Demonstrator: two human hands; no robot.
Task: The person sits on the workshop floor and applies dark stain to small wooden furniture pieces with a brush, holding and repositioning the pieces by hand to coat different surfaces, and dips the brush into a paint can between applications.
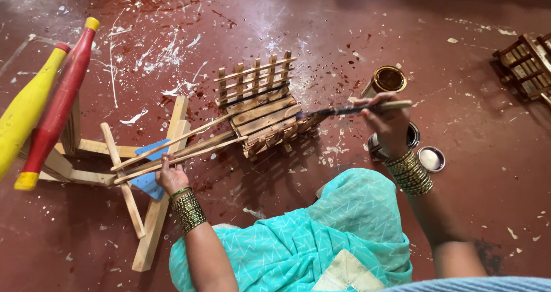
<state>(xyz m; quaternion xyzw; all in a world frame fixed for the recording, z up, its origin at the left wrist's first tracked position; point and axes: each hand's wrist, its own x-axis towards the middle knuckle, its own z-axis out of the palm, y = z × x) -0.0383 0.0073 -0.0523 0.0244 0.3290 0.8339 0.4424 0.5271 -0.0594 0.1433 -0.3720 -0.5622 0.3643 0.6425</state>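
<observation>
At far left a yellow club (26, 111) and a red club (57, 105) with yellow ends lie side by side, slanting over a pale wooden frame (86, 154) on the red, paint-spattered floor (275, 16). Just right of them the left hand (170, 176), its wrist in green and gold bangles, rests on long thin sticks (172, 151) above a blue piece (150, 180); its fingers curl over the sticks, pressing them down. The sticks run up to a small slatted wooden cart (261, 111) with a fence-like back, standing on the floor at centre. A brush (350, 109) reaches the cart's right edge, its pale handle pinched in the fingers of the right hand (390, 125). Behind that hand stands an open round tin (385, 81) of brown liquid, tilted; below it a second tin (410, 137) and a round shiny lid (431, 158) sit close together. At far right another slatted wooden piece (525, 65) lies apart.
</observation>
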